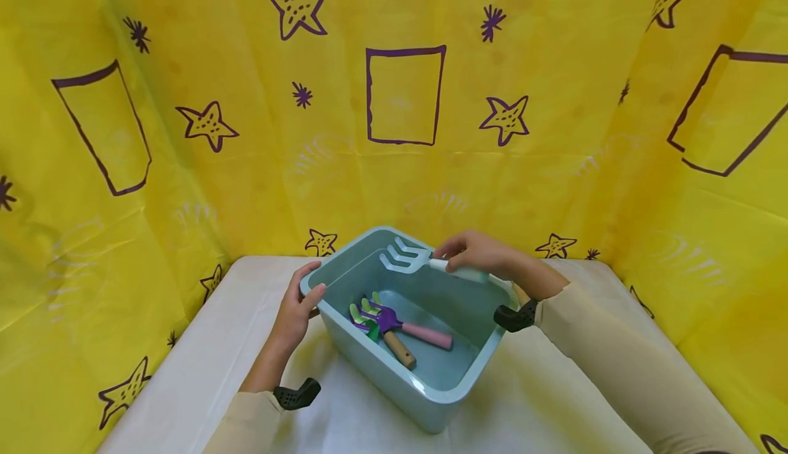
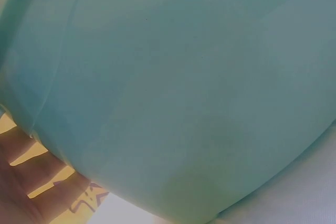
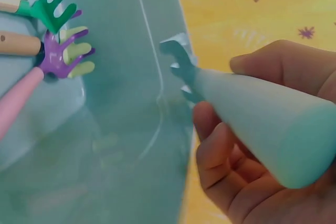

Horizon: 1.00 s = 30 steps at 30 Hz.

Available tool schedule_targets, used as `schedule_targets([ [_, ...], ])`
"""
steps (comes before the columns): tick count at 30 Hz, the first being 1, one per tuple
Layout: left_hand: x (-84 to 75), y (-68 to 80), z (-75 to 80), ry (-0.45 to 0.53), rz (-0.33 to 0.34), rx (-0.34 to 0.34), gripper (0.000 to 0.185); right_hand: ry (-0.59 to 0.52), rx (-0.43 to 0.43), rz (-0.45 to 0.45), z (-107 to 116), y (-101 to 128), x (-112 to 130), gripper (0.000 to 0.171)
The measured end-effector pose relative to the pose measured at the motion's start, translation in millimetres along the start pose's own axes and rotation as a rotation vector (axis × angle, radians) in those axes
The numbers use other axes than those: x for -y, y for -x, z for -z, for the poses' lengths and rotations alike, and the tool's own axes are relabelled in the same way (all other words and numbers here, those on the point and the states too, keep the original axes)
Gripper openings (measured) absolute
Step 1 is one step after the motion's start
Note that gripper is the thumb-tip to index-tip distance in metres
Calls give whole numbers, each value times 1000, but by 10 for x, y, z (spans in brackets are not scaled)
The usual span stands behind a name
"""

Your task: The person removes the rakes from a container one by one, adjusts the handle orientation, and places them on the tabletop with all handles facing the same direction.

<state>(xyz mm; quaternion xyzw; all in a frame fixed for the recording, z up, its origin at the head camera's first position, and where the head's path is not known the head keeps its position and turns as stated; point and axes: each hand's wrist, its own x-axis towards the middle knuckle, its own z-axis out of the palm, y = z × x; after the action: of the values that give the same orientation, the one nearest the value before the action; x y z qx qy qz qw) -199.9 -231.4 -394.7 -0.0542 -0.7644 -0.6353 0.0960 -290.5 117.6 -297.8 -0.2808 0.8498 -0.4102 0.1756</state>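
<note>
Pale blue toy rake (image 1: 408, 257) held over the far rim of the light-blue plastic tub (image 1: 431, 399), tines pointing left and hanging above the tub's inside. Right hand (image 1: 477, 252) curls round its handle, thumb and fingers pinching it; the right wrist view shows the same rake (image 3: 252, 114) with the fingers (image 3: 220, 150) wrapped under the handle and the thumb on top. Rake is not touching the tub floor, it sits at rim height.

Left hand (image 1: 298, 307) grips the tub's left rim, thumb over the edge on the inside, fingers down the outer wall. Left wrist view is filled by the tub wall (image 2: 184, 87), with the fingers (image 2: 31, 182) pressed against it at the lower left.

Inside the tub, lying on the floor: purple rake with pink handle (image 1: 409, 327), a wooden-handled tool (image 1: 399, 348) beside it, heads overlapping with a green rake head (image 1: 372, 331) and yellow-green tines (image 1: 363, 309). All bunched at the left side of the tub floor, touching each other.

Tub stands tilted-corner-on toward the camera on a white-covered desk (image 1: 203, 358). Yellow backdrop (image 1: 554, 98) with purple stars and rectangles surrounds the desk on three sides. Beige sleeves on both arms, black wrist mounts visible.
</note>
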Motion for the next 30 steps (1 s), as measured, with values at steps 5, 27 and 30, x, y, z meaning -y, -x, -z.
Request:
schedule_targets([
  [5, 61, -11, 4, 3, 4, 4, 51, -43, -85, 32, 106, 153, -87, 33],
  [27, 104, -31, -7, 5, -17, -5, 51, -77, -464, -20, 315, 891, -769, 40],
  [30, 253, -84, 15, -2, -17, -16, 52, -32, -499, -50, 333, 975, -923, 40],
])
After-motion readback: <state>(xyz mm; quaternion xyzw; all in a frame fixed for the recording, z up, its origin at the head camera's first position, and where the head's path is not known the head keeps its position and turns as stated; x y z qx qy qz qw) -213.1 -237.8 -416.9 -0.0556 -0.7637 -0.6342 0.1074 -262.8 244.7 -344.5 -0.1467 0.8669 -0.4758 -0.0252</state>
